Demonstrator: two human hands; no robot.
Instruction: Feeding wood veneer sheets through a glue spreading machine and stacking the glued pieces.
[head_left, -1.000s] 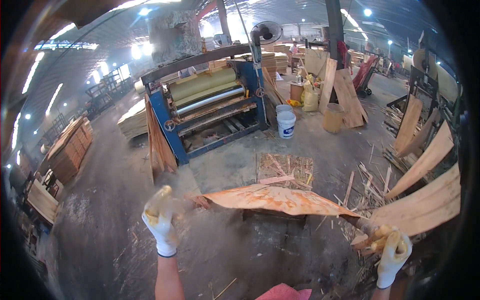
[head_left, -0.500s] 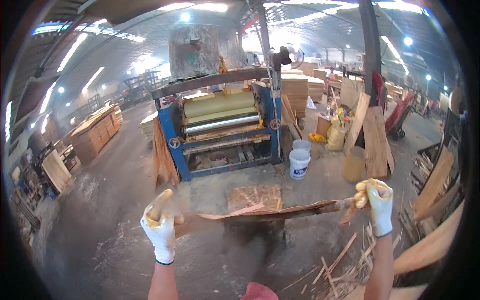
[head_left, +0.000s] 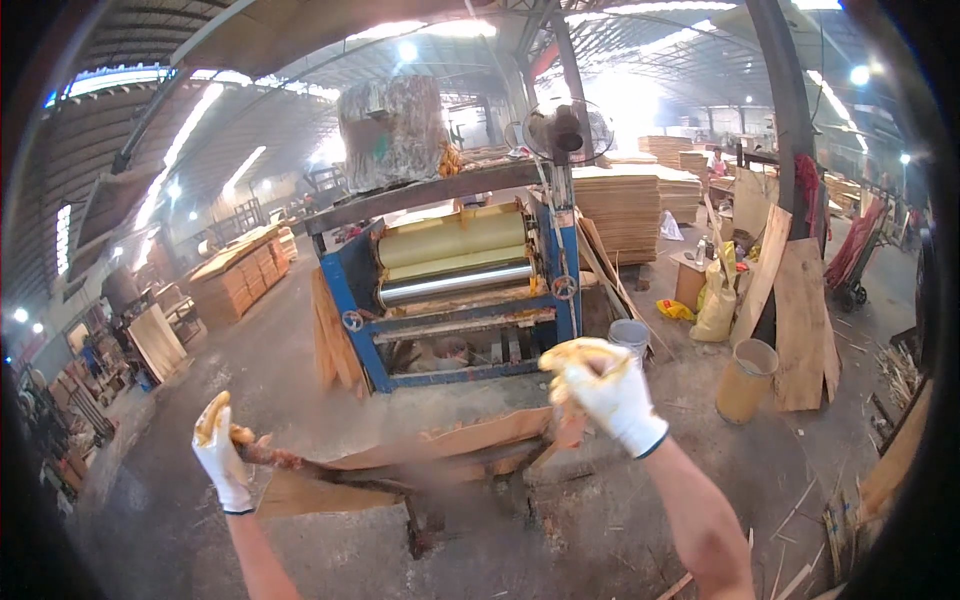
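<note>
A thin, ragged sheet of wood veneer (head_left: 470, 436) hangs between my two hands, sagging in the middle with dark, crumpled edges. My left hand (head_left: 222, 455), in a white glove with yellow-brown stained fingers, is closed on its left end. At the other end, my right hand (head_left: 605, 385) pinches the torn corner, its glove stained the same way. A low stand (head_left: 425, 525) shows partly beneath the sheet; its top is hidden. Beyond the sheet stands a blue-framed roller machine (head_left: 375, 345) with yellowish rollers (head_left: 455, 238) and a shiny metal bar.
A grey bucket (head_left: 628, 335) stands by the machine's right leg, with a tan bin (head_left: 746, 380) farther right. Boards (head_left: 800, 330) lean on a post. Stacked veneer sheets (head_left: 615, 210) rise behind, and another stack (head_left: 240, 275) lies at left. Wood scraps litter the right floor.
My right hand has moved left and up to before the machine's right leg. My left hand is farther left and lower. The veneer has shifted left with them, and the view has turned.
</note>
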